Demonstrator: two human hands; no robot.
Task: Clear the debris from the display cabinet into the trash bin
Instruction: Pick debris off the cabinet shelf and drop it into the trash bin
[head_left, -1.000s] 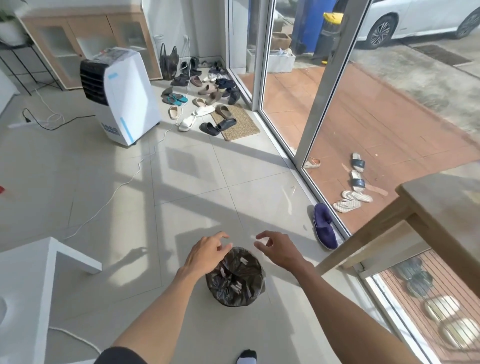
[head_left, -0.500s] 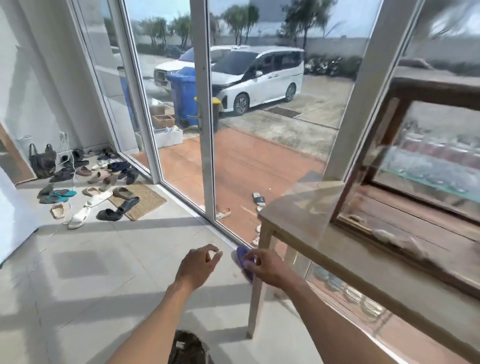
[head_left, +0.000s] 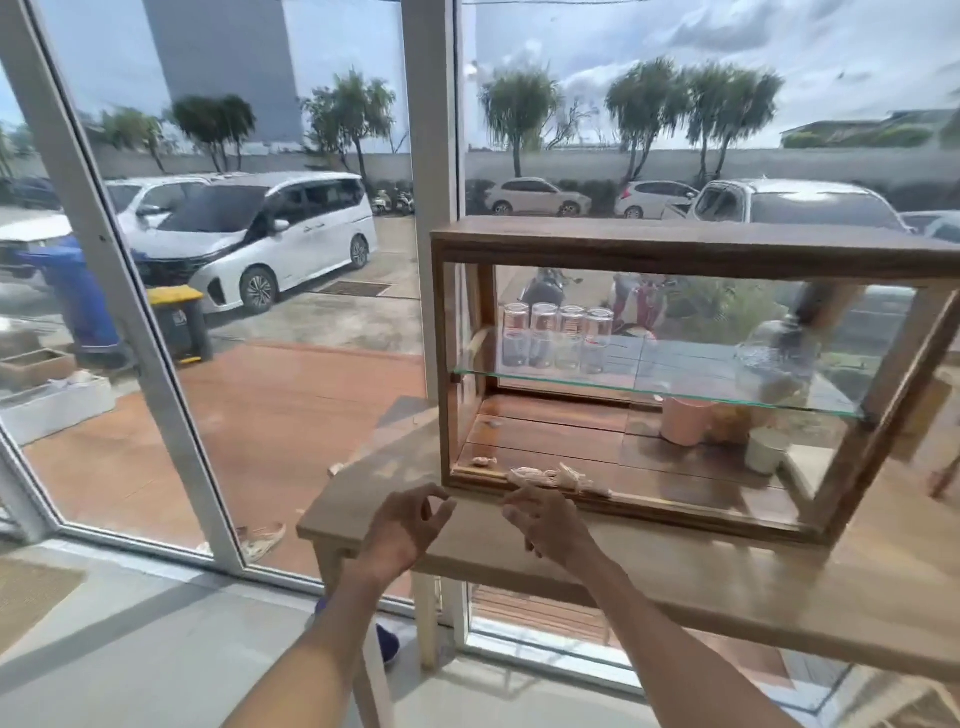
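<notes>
A wooden display cabinet (head_left: 675, 244) with glass sides stands on a wooden table (head_left: 649, 577) by the window. On its bottom board near the front edge lies a pale crumpled strip of debris (head_left: 550, 477), and a smaller scrap (head_left: 484, 461) rests to the left of it. My left hand (head_left: 402, 530) hovers in front of the cabinet's lower left corner, fingers apart and empty. My right hand (head_left: 550, 525) is just below the crumpled strip, fingers loosely spread, holding nothing. The trash bin is out of view.
Several upturned glasses (head_left: 556, 338) stand on the cabinet's glass shelf (head_left: 649, 387), with a glass jar (head_left: 774, 364) to the right. A pink cup (head_left: 683, 421) and a white cup (head_left: 763, 451) sit on the bottom board. Glass doors (head_left: 130, 332) lie left.
My view swung up from the black-bagged trash bin on the floor to the cabinet on the table. Both empty hands rose from over the bin to the cabinet's front edge.
</notes>
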